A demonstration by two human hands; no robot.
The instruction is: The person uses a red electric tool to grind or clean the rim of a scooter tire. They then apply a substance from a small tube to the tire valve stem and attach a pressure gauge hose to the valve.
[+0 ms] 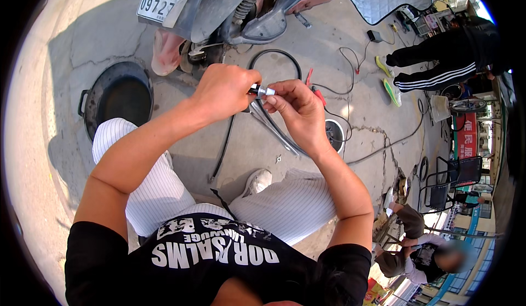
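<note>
the left hand is closed around the dark end of a small metal fitting; the right hand pinches its silver tip, perhaps a valve; a black cable hangs beneath, above the concrete ground beside the scooter.

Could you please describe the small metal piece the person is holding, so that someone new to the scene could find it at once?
Start at the scooter parked at the top, then drop to the two hands meeting below it. Between the left hand and right hand sits a short silvery metal fitting, pinched by both. Unlike the dark cables lying on the concrete, it is shiny and held in the air.
</note>
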